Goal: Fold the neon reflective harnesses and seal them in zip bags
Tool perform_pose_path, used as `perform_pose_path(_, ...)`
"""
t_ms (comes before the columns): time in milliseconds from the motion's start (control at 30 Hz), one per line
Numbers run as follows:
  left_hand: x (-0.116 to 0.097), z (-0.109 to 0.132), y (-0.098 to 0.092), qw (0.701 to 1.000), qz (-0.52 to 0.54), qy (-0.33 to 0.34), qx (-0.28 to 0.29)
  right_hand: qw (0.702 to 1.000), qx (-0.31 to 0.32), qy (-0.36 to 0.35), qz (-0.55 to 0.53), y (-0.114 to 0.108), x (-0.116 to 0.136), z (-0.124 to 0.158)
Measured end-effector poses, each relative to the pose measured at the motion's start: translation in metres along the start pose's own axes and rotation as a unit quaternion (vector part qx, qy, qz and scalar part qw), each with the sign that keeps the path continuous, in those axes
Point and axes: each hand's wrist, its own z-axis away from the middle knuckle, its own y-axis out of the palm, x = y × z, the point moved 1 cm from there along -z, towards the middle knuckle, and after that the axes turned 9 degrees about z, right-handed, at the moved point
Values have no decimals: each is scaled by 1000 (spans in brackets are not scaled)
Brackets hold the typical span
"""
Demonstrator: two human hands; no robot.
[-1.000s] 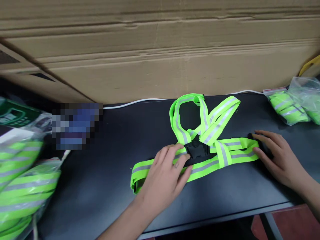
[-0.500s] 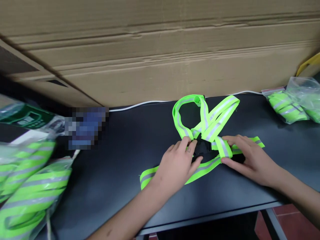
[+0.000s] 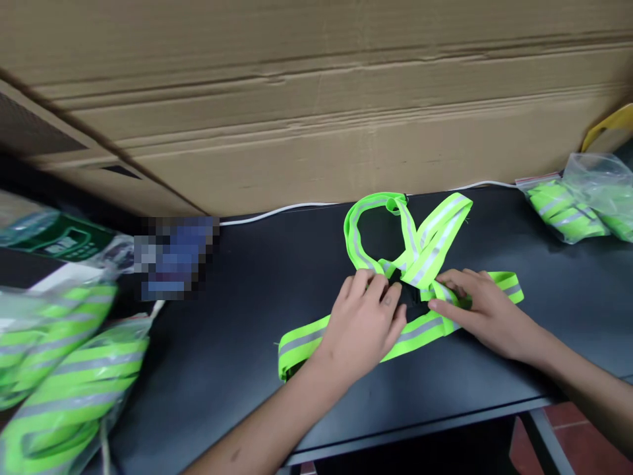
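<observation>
A neon-green reflective strap harness [image 3: 430, 254] with silver stripes lies on the black table [image 3: 237, 316]. Two of its loops reach toward the back, and a belt-like band runs crosswise in front. My left hand [image 3: 368, 316] rests over the middle of it, fingers curled on the straps beside a black part [image 3: 409, 293], perhaps a buckle. What the left fingertips grip is partly hidden. On the other side, my right hand [image 3: 477, 307] is closed, thumb and fingers pinching the strap at the right of the crossing.
Clear bags of folded green straps lie at the left [image 3: 84, 376] and the back right [image 3: 566, 208]. Cardboard [image 3: 346, 132] walls the back edge, with a white cable [image 3: 277, 212] along its foot. A pixelated blue item [image 3: 180, 254] sits at the left.
My left hand has shifted slightly right and its fingers have drawn together. The right hand has moved a little left and up, and the short strap end there is now folded under its fingers.
</observation>
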Motion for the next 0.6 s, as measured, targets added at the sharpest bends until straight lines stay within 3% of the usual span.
perform_pose_path(167, -10, -22, 2, 997, 22, -66, 26, 999, -16, -32, 7, 5, 3, 0)
perform_pose_path(267, -11, -33, 7, 989, 90, -117, 34, 998, -23, -35, -57, 5, -2, 4)
perform_pose_path(367, -8, -38, 9, 979, 163, -119, 33, 984, -2, -36, -173, 3, -10, 5)
perform_pose_path(500, 1, -38, 4, 955, 258, -143, -18, 946, -16, -12, -323, -2, -22, 3)
perform_pose_path(600, 9, -36, 0, 919, 333, -192, -82, 943, -54, 9, -330, -5, -27, 1)
